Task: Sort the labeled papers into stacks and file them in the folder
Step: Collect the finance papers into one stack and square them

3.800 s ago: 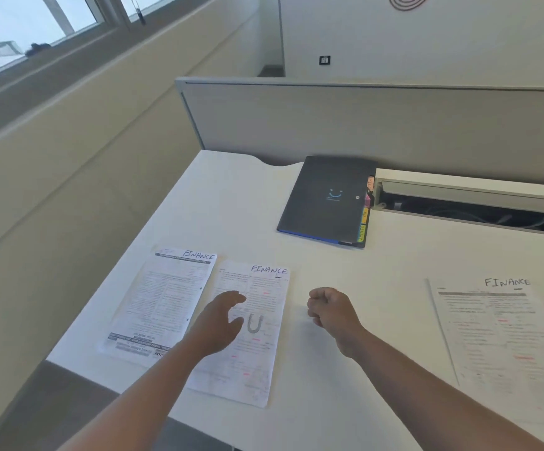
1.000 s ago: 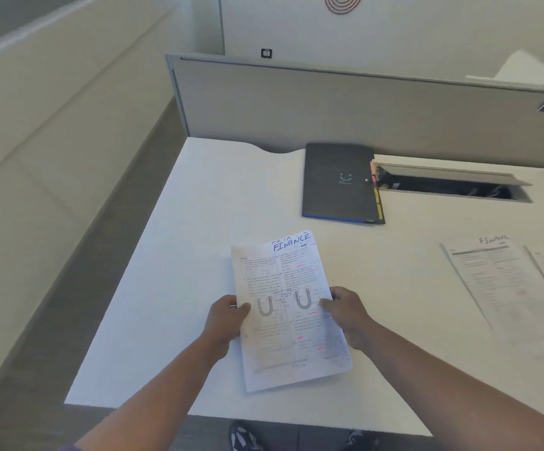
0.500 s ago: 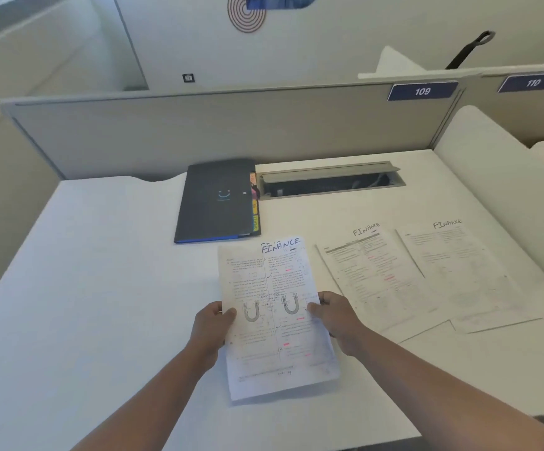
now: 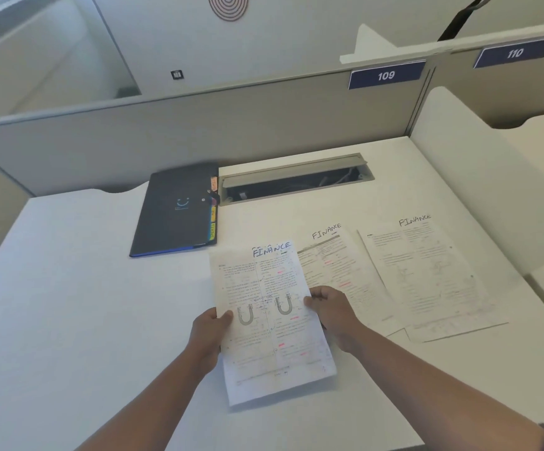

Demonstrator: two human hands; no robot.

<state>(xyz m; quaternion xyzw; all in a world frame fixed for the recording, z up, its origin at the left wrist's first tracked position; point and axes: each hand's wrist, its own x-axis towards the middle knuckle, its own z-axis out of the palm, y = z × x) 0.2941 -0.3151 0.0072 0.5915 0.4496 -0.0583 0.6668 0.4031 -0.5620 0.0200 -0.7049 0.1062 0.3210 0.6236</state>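
I hold a small stack of printed papers (image 4: pixel 270 317) labelled FINANCE in blue, just above the white desk. My left hand (image 4: pixel 207 333) pinches its left edge and my right hand (image 4: pixel 332 312) pinches its right edge. To the right, two more sheets marked FINANCE lie flat on the desk: one (image 4: pixel 345 275) partly under my right hand, the other (image 4: pixel 430 278) overlapping its right side. A dark folder (image 4: pixel 176 209) with coloured tabs along its right edge lies shut at the back of the desk.
An open cable tray (image 4: pixel 296 180) is sunk into the desk to the right of the folder. Grey partition panels (image 4: pixel 199 125) close the back. A white side divider (image 4: pixel 478 190) bounds the right. Blue plates read 109 (image 4: pixel 386 74) and 110 (image 4: pixel 514 53).
Both hands gathered the two left FINANCE sheets into one stack and carried it rightward, beside the sheets on the right. The view has turned right with them.
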